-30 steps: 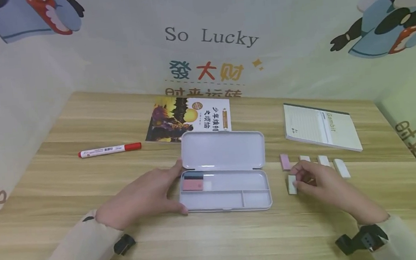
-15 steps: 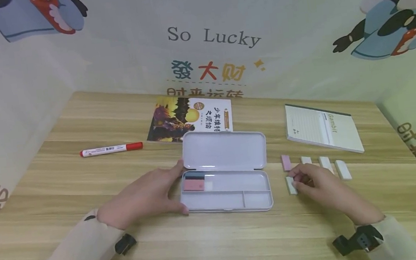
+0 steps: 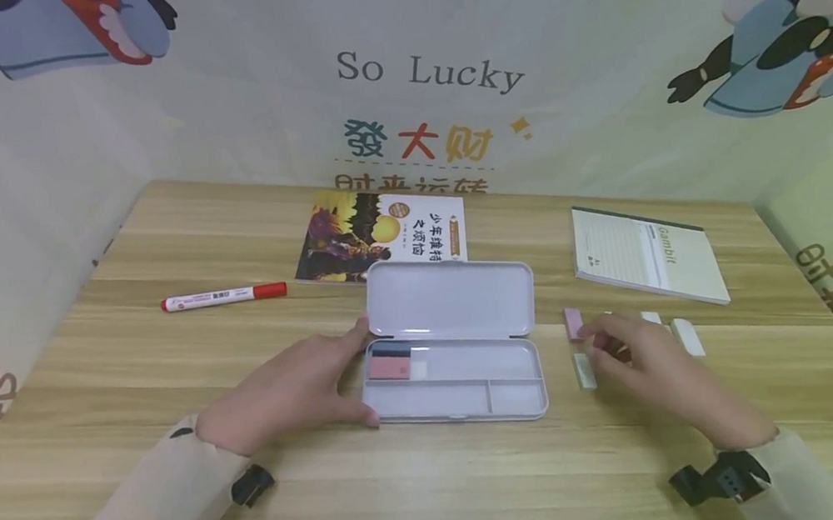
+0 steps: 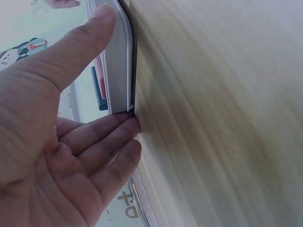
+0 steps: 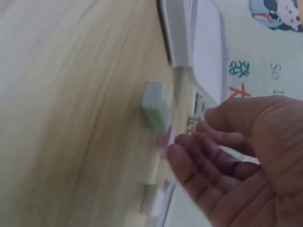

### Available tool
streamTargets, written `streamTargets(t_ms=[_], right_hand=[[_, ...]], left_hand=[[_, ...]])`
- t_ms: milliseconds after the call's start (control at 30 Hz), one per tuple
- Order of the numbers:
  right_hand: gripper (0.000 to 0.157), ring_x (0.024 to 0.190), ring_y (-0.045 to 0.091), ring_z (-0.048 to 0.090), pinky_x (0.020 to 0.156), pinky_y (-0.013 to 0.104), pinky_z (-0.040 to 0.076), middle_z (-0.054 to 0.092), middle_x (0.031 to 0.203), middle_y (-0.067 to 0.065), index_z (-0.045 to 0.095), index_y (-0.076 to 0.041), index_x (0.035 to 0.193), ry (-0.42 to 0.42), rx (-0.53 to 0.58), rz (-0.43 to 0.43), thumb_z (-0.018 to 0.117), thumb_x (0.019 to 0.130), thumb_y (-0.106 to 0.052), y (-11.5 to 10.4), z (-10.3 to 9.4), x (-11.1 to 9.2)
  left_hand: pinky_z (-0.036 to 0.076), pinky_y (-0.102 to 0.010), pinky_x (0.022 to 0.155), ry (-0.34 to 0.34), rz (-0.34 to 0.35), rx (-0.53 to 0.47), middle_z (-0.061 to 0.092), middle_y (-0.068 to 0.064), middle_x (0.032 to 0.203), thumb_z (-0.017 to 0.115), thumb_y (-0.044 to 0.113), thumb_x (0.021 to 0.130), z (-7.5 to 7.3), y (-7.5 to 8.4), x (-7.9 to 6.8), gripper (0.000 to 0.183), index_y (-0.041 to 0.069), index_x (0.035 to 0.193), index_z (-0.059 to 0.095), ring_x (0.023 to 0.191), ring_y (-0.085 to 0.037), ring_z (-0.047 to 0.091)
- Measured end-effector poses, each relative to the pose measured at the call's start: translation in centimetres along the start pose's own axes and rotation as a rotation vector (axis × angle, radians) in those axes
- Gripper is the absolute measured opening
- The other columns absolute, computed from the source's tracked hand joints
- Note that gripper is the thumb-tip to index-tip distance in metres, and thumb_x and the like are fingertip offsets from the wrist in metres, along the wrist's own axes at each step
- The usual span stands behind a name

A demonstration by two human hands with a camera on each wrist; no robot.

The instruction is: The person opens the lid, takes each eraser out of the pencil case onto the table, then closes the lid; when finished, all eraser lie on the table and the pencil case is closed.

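A white pencil case [image 3: 450,298] lies open on the table, its lid folded back. My left hand [image 3: 289,389] holds its left end, thumb at the front corner and fingers at the back corner. Inside the upper compartment are a pink eraser [image 3: 389,368], a dark blue one [image 3: 392,349] and a small white block [image 3: 419,369]. To the right, my right hand [image 3: 640,356] hovers with loosely bent fingers, holding nothing. Beside its fingertips lie a pale green eraser [image 5: 155,105] and a lilac eraser [image 3: 572,323]. White erasers [image 3: 688,338] lie behind the hand, partly hidden.
A red-capped marker [image 3: 224,297] lies left of the case. Behind the case is a picture-covered book [image 3: 384,234], partly covered by the lid. A notebook [image 3: 649,254] lies at the back right. A printed cloth [image 3: 234,85] hangs behind the wooden table [image 3: 439,492].
My right hand has let go of the pale green eraser, which lies flat after standing tilted, and has moved slightly back toward the lilac one. My left hand stays on the case.
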State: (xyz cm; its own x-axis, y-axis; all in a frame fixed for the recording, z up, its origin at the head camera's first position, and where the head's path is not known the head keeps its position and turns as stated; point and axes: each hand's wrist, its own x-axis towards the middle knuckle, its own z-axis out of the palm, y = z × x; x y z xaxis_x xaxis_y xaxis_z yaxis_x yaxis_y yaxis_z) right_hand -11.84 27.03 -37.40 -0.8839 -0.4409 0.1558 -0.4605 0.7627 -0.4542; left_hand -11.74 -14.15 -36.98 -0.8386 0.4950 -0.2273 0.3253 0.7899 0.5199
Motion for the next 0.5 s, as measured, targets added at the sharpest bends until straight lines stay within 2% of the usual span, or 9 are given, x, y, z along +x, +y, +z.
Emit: streamTargets(t_ms=[167, 300, 500], right_hand=[[0.014, 0.085, 0.014, 0.07, 0.074, 0.027, 0.064, 0.075, 0.098, 0.006, 0.073, 0.0, 0.11, 0.004, 0.022, -0.091, 0.07, 0.097, -0.001, -1.7, 0.0, 1.5], [0.015, 0.089, 0.016, 0.072, 0.08, 0.031, 0.064, 0.076, 0.103, 0.007, 0.072, -0.001, 0.113, -0.074, 0.032, -0.141, 0.068, 0.098, -0.003, -3.6, 0.7, 3.5], [0.008, 0.091, 0.009, 0.064, 0.083, 0.028, 0.061, 0.07, 0.099, -0.002, 0.072, -0.008, 0.106, -0.215, -0.007, -0.192, 0.068, 0.1, -0.011, -6.5, 2.5, 6.4]], left_hand=[[0.047, -0.05, 0.12, 0.003, 0.002, 0.004, 0.048, -0.019, 0.161, 0.092, 0.042, 0.078, 0.0, 0.0, 0.0, 0.119, -0.003, 0.164, 0.024, 0.142, -0.033, 0.056], [0.046, -0.05, 0.12, 0.004, 0.002, 0.0, 0.048, -0.019, 0.161, 0.092, 0.042, 0.078, 0.1, -0.1, 0.1, 0.119, -0.002, 0.164, 0.024, 0.143, -0.033, 0.056], [0.046, -0.05, 0.12, 0.012, 0.009, 0.009, 0.05, -0.019, 0.16, 0.092, 0.043, 0.077, 0.2, -0.1, 0.1, 0.12, -0.002, 0.165, 0.023, 0.142, -0.034, 0.057]])
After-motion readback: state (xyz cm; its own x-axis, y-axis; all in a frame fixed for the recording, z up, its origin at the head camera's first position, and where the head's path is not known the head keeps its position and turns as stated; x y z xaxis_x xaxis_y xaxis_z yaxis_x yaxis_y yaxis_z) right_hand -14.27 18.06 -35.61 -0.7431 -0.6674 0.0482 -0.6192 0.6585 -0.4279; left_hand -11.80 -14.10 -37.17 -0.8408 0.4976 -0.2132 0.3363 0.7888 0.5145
